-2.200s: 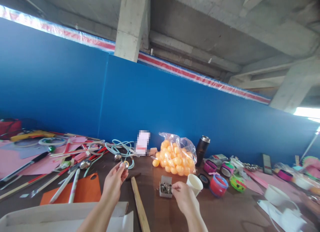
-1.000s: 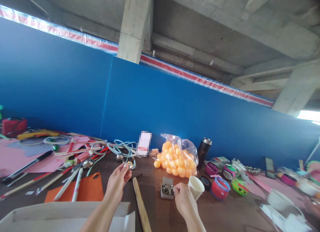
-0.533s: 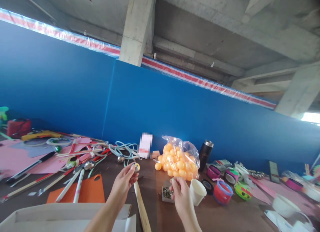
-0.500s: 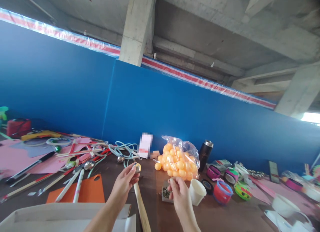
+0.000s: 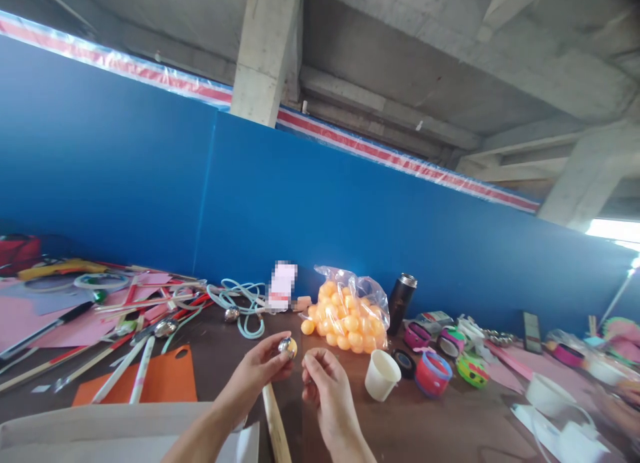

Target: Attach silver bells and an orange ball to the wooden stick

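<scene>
As hands (image 5: 261,368) (image 5: 327,388) nearly meet, the left pinches a glossy, silvery ball (image 5: 287,346).

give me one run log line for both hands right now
left hand: holds shiny ball | right hand: pinched closed beside it, any held item unclear | nearby: white cup, bag of orange balls

- My left hand (image 5: 264,368): bare, slim-fingered.
- My right hand (image 5: 330,383): likewise bare.
- My left forearm (image 5: 207,426), behind its hand: bare, tapering.
- My right forearm (image 5: 353,444), behind its hand: bare.

The bag (image 5: 347,320) sits behind the hands (image 5: 327,383) (cup (image 5: 381,376) right).
</scene>
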A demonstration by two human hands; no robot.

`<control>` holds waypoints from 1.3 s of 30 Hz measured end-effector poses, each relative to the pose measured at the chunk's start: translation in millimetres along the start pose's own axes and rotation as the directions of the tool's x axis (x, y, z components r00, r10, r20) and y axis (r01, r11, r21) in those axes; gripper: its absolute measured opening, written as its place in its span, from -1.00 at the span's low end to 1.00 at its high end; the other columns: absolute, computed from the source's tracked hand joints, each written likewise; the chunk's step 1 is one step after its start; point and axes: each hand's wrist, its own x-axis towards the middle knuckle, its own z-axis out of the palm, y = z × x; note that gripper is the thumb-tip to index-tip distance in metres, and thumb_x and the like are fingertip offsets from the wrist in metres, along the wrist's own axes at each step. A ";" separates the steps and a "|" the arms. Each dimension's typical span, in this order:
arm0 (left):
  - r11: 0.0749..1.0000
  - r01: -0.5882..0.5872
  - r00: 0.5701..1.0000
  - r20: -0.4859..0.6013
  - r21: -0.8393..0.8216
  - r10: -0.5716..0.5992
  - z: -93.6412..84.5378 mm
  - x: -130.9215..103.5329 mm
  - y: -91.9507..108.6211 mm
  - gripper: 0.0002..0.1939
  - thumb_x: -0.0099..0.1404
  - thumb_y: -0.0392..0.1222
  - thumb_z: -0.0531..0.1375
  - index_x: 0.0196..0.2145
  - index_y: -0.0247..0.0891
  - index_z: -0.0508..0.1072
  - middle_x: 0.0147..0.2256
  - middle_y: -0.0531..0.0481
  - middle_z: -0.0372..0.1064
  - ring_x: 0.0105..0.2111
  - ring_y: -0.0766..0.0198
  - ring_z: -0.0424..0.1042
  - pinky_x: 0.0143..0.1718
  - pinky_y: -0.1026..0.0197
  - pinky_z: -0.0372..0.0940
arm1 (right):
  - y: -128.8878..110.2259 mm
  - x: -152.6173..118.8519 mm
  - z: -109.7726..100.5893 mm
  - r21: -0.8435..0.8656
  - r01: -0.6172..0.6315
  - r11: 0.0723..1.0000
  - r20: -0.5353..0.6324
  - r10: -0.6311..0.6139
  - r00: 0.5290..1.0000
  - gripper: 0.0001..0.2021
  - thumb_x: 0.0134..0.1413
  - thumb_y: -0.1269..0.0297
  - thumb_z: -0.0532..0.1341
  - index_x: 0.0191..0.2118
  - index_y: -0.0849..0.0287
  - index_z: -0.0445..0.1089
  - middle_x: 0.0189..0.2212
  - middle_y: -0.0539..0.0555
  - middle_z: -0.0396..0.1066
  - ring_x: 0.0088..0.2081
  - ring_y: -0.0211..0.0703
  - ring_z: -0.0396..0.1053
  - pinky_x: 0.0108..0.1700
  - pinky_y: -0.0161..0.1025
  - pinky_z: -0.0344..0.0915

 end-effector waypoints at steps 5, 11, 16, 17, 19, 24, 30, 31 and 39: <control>0.995 -0.028 0.998 0.061 0.093 0.023 2.5 0.1 0.0 -0.39 0.00 -0.09 0.29 0.01 -0.31 0.30 -0.32 -0.06 0.44 -0.31 0.22 0.41 -0.20 0.16 0.29 | 3.3 1.3 3.7 0.032 -0.046 0.998 -0.004 0.046 0.999 -0.78 -0.06 0.15 0.27 -0.40 0.21 0.33 -0.60 -0.08 0.23 -0.59 -0.40 0.10 -0.64 -0.48 0.03; 0.975 -0.072 0.995 0.080 0.210 0.056 2.8 -0.3 -1.7 -0.37 -0.02 -0.08 0.29 0.01 -0.33 0.32 -0.38 -0.08 0.45 -0.36 0.20 0.40 -0.26 0.18 0.29 | 4.6 1.2 3.5 0.045 -0.085 0.995 -0.012 0.085 0.996 -0.76 -0.12 0.13 0.29 -0.42 0.21 0.36 -0.67 -0.12 0.17 -0.65 -0.44 0.00 -0.68 -0.49 -0.09; 0.969 -0.091 0.994 0.072 0.228 0.076 2.9 -2.4 -2.2 -0.41 -0.03 -0.07 0.30 -0.02 -0.28 0.36 -0.30 -0.11 0.45 -0.33 0.18 0.41 -0.30 0.19 0.29 | 3.2 0.7 2.6 0.047 -0.117 0.992 -0.030 0.118 0.993 -0.76 -0.15 0.12 0.31 -0.45 0.20 0.36 -0.69 -0.14 0.13 -0.67 -0.45 -0.04 -0.68 -0.49 -0.16; 0.967 -0.099 0.994 0.076 0.235 0.083 2.6 -2.6 -2.7 -0.42 -0.03 -0.07 0.29 -0.03 -0.28 0.37 -0.30 -0.11 0.45 -0.34 0.19 0.40 -0.30 0.19 0.29 | 2.8 0.7 2.4 0.050 -0.122 0.991 -0.028 0.123 0.992 -0.76 -0.16 0.13 0.32 -0.47 0.20 0.36 -0.69 -0.14 0.13 -0.67 -0.45 -0.04 -0.68 -0.49 -0.17; 0.960 -0.117 0.992 0.081 0.256 0.100 1.8 -2.8 -3.8 -0.43 -0.01 -0.06 0.28 -0.03 -0.27 0.37 -0.30 -0.11 0.44 -0.36 0.19 0.40 -0.31 0.19 0.29 | 2.1 0.9 1.9 0.062 -0.128 0.990 -0.021 0.129 0.991 -0.76 -0.17 0.14 0.32 -0.49 0.21 0.35 -0.69 -0.13 0.13 -0.65 -0.44 -0.04 -0.68 -0.48 -0.17; 0.944 -0.131 0.990 0.081 0.304 0.111 1.8 -3.0 -4.5 -0.45 0.00 -0.08 0.27 -0.03 -0.27 0.38 -0.35 -0.09 0.44 -0.39 0.22 0.37 -0.34 0.20 0.29 | 1.8 1.1 -0.3 0.117 -0.152 0.981 0.007 0.152 0.988 -0.77 -0.17 0.19 0.33 -0.51 0.21 0.32 -0.66 -0.13 0.12 -0.63 -0.44 -0.04 -0.66 -0.48 -0.19; 0.941 -0.148 0.988 0.090 0.303 0.127 2.0 -4.0 -4.2 -0.46 0.00 -0.09 0.27 -0.04 -0.29 0.39 -0.37 -0.09 0.44 -0.42 0.23 0.37 -0.34 0.21 0.27 | 0.4 -0.4 -3.3 0.196 -0.214 0.957 0.070 0.204 0.976 -0.77 -0.19 0.20 0.34 -0.50 0.21 0.31 -0.60 -0.12 0.15 -0.62 -0.46 -0.04 -0.65 -0.48 -0.23; 0.942 -0.145 0.988 0.091 0.303 0.123 1.7 -4.1 -4.4 -0.46 0.00 -0.09 0.27 -0.04 -0.28 0.39 -0.37 -0.09 0.44 -0.42 0.23 0.37 -0.35 0.22 0.27 | 0.0 -0.7 -3.7 0.204 -0.223 0.953 0.082 0.211 0.974 -0.77 -0.19 0.21 0.34 -0.50 0.21 0.30 -0.62 -0.12 0.14 -0.62 -0.46 -0.04 -0.64 -0.48 -0.24; 0.945 -0.130 0.989 0.107 0.301 0.103 2.0 -5.2 -1.8 -0.47 0.00 -0.08 0.26 -0.04 -0.27 0.40 -0.33 -0.11 0.44 -0.44 0.23 0.38 -0.37 0.21 0.28 | 1.2 -0.2 -5.6 0.211 -0.226 0.951 0.101 0.209 0.973 -0.77 -0.20 0.21 0.33 -0.52 0.22 0.30 -0.66 -0.12 0.15 -0.63 -0.46 -0.04 -0.64 -0.49 -0.22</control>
